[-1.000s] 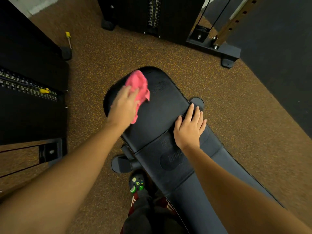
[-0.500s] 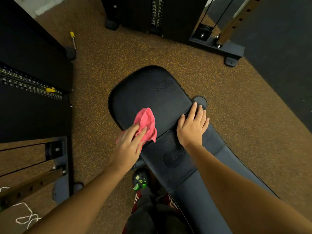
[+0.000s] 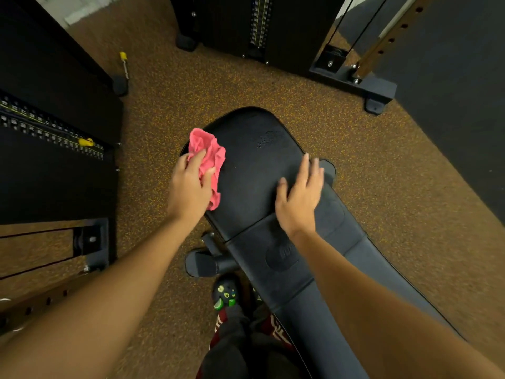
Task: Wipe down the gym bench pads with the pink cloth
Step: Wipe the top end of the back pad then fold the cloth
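Note:
A black gym bench runs from the lower right toward the middle, with a wide rounded seat pad [image 3: 254,160] at its far end and a long back pad [image 3: 322,310] nearer me. My left hand [image 3: 188,191] presses the crumpled pink cloth [image 3: 209,157] against the left edge of the seat pad, fingers curled over the cloth. My right hand [image 3: 300,195] lies flat with straight fingers on the right side of the seat pad, near the seam between the pads. A scuffed patch [image 3: 269,138] shows on the seat pad's far part.
Black weight-stack machines stand at left [image 3: 54,149] and at the top [image 3: 254,26]. A machine base foot [image 3: 374,99] sits at upper right, beside a dark mat [image 3: 459,105]. The bench's adjustment knob [image 3: 200,262] sticks out left. My shoe [image 3: 225,295] is on the speckled brown floor.
My left hand has slid the pink cloth back up from the near seam to the seat pad's left edge. My right hand has shifted slightly forward on the pad.

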